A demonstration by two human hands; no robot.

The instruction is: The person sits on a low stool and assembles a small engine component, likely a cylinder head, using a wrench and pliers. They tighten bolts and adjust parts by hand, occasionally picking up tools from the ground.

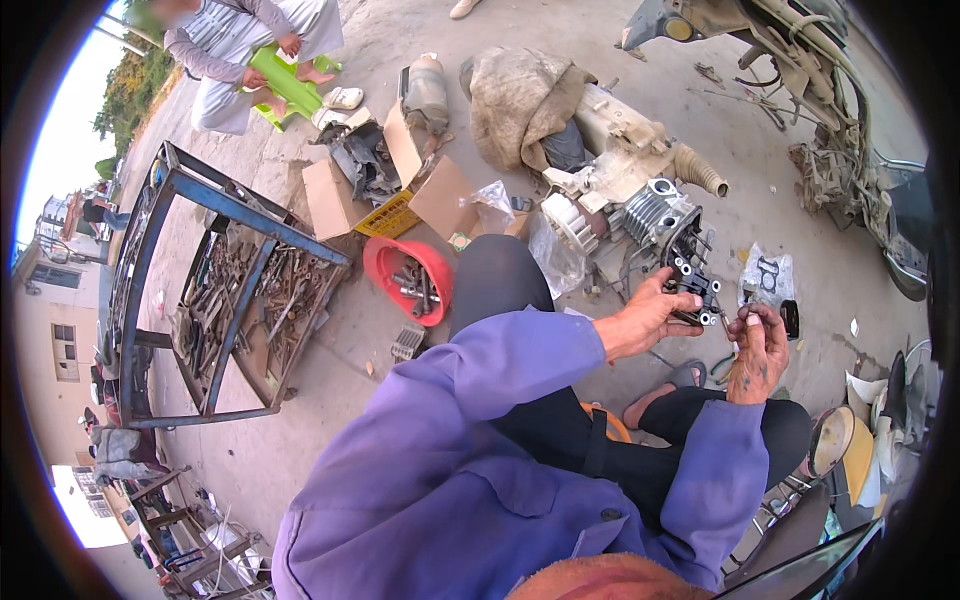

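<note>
My left hand is closed around a black metal engine part with several pale round bosses, its thumb lying across the near end. The part is right beside the finned cylinder of a dusty engine on the ground. Just to the right, my right hand is raised with thumb and fingertips pinched together. Something small and dark shows at those fingertips, too small to name. Beyond that hand lies a clear plastic bag with a gasket in it.
A red bowl of sockets, an opened cardboard box and a blue metal rack full of tools stand on the left. A partly stripped motorcycle is at the right. Another person sits at the far left with a green plastic stool.
</note>
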